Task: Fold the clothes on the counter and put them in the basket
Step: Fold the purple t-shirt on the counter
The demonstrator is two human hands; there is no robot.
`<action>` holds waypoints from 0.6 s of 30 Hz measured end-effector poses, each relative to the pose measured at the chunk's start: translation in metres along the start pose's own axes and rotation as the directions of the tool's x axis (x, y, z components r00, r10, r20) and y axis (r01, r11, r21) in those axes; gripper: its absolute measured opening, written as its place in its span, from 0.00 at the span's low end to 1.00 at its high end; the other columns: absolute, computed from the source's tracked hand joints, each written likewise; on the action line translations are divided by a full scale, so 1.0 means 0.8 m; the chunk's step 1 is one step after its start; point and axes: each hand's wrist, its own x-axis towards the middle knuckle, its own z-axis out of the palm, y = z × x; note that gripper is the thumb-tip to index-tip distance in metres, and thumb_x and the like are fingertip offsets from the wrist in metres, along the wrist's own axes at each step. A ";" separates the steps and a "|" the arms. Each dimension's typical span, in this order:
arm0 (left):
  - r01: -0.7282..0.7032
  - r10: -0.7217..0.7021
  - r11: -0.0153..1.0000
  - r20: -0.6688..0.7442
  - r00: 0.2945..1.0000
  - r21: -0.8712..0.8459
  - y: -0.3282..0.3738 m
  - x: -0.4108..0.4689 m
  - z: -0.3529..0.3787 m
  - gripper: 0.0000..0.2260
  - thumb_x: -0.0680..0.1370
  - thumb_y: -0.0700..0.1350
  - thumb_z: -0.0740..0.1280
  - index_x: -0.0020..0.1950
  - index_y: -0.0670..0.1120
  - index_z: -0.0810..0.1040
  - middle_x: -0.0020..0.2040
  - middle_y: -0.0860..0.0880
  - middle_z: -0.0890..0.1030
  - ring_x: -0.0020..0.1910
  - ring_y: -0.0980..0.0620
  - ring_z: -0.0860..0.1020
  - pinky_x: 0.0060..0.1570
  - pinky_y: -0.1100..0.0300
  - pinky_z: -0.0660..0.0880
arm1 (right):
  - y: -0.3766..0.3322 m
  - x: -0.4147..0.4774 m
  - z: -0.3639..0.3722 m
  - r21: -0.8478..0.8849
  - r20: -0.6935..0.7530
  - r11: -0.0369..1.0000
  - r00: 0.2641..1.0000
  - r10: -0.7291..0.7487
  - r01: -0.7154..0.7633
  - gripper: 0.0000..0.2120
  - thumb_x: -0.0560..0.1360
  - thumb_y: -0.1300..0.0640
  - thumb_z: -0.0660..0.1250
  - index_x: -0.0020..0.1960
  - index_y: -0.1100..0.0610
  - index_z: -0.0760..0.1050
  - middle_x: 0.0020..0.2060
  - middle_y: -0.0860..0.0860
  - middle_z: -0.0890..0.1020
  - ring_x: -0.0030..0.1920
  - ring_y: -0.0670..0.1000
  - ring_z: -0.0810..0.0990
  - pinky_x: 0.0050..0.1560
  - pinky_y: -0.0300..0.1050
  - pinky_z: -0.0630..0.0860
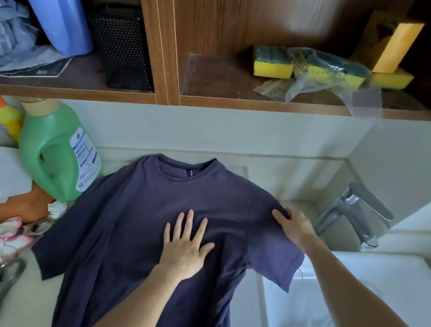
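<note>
Lying face up on the pale counter (244, 312), the navy T-shirt (132, 234) is spread out with its collar pointing away from the person and its hem running out of view at the bottom edge. The left hand (187, 248) rests flat on the chest of the shirt, fingers spread and palm down, holding nothing. Just to its right, the right hand (294, 226) sits at the shirt's shoulder seam, fingers curled onto the fabric where the sleeve begins; whether it pinches the cloth or only presses it I cannot tell. That sleeve hangs past the counter's edge over the white sink (372, 281), beneath the right forearm. Beyond the right hand stands a chrome tap (350, 212). To the left of the left hand, touching the shirt's other shoulder, stands a green detergent bottle (55, 154), with a small yellow bottle (7, 117) behind it. Nearer the person on that side lie a pink-and-white cloth (1, 244) and metal clips (6, 285). Above both hands, a wooden shelf (215, 102) holds yellow sponges (272, 63), a black mesh holder (120, 46) and a blue container (52, 5)
</note>
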 end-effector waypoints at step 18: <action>0.117 0.006 0.846 0.229 0.973 -0.520 -0.023 -0.008 -0.059 0.32 0.76 0.66 0.63 0.77 0.67 0.54 0.81 0.51 0.47 0.80 0.44 0.46 0.75 0.42 0.51 | -0.176 -0.025 -0.061 0.416 0.265 0.885 0.904 -0.336 0.207 0.12 0.73 0.53 0.75 0.54 0.46 0.77 0.50 0.50 0.83 0.47 0.50 0.80 0.43 0.39 0.75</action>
